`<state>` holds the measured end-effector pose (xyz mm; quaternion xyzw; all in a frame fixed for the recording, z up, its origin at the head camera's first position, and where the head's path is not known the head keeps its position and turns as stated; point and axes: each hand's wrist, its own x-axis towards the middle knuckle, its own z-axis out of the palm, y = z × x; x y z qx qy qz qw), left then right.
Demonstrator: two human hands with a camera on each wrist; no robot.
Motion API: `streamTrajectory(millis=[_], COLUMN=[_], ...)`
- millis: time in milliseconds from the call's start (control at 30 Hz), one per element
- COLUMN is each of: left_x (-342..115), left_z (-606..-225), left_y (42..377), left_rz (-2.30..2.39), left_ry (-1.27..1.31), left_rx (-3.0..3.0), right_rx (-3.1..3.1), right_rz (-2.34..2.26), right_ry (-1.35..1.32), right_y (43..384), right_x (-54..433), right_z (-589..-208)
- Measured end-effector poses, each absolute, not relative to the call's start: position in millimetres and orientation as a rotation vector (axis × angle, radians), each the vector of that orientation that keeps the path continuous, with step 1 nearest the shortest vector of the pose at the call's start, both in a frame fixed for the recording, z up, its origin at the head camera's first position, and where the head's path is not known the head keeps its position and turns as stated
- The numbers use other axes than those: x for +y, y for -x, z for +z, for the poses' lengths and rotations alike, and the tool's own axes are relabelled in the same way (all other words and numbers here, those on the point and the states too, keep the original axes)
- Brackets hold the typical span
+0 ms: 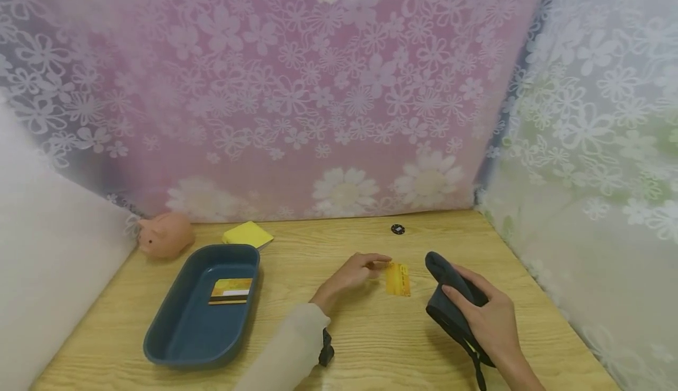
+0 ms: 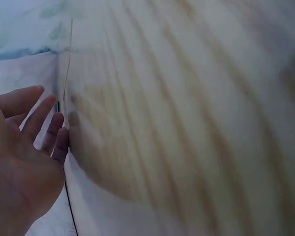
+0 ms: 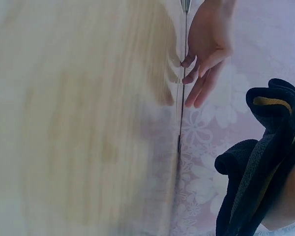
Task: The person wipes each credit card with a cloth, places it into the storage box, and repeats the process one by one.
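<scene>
A yellow bank card lies flat on the wooden table. My left hand is low over the table at the card's left side, its index fingertip right at the upper left corner. Loosely bent fingers of this hand, with nothing between them, show in the left wrist view. On the right, my right hand grips a dark fabric pouch, thumb on its near face. The pouch is held tilted above the table, with a strap dangling below. In the right wrist view its folded layers show a bit of yellow inside.
A blue tray at the left holds another yellow card with a black stripe. Behind it are a pink piggy bank and a yellow notepad. A round black chip lies near the back. Flowered curtains border the table.
</scene>
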<state>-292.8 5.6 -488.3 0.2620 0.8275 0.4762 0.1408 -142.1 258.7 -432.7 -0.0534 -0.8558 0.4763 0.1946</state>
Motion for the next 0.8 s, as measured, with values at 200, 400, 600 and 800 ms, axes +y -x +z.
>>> streamTrajectory(millis=[200, 400, 600, 800], left_x=[3.1, -12.0, -22.9, -18.8], left_z=[-492.6, -490.6, -490.2, -491.3], left_y=[292.9, 289.6, 288.3, 293.9], left_rz=[1.199, 1.114, 1.182, 1.213], left_ry=[-0.807, -0.854, -0.858, -0.924], left_rx=[2.52, 2.624, 2.61, 2.63], right_rx=[-2.387, -2.381, -2.398, -2.39], right_rz=[1.345, 1.335, 1.317, 1.333], right_ry=[0.097, 0.104, 0.131, 0.121], right_y=[144.8, 146.4, 147.4, 148.6], right_x=[254.0, 258.3, 260.6, 256.1], right_z=[-437.8, -438.3, -435.0, -433.0])
